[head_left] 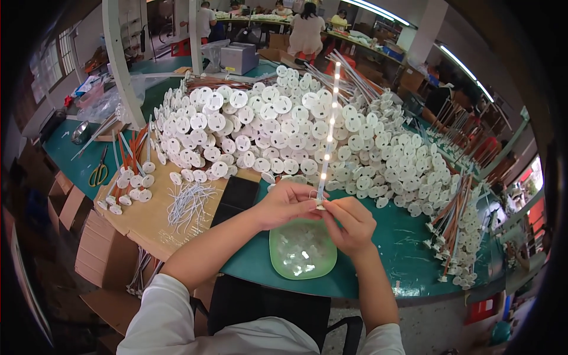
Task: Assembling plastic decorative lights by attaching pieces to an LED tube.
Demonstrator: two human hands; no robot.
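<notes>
A thin LED light stick stands nearly upright above my hands, with several of its lamps glowing. At its lower end, my left hand is closed, thumb and fingers pinching the small pale base. From the other side my right hand pinches the same base, its fingertips close to the left ones. Fingers partly hide the base and a thin loop of wire beside it. Just below the hands lies a green bowl holding small, clear, shiny pieces.
A large heap of white disc-ended sticks fills the green table ahead. Left are white wires on cardboard, a black flat box and scissors. More sticks lie right. People work in the background.
</notes>
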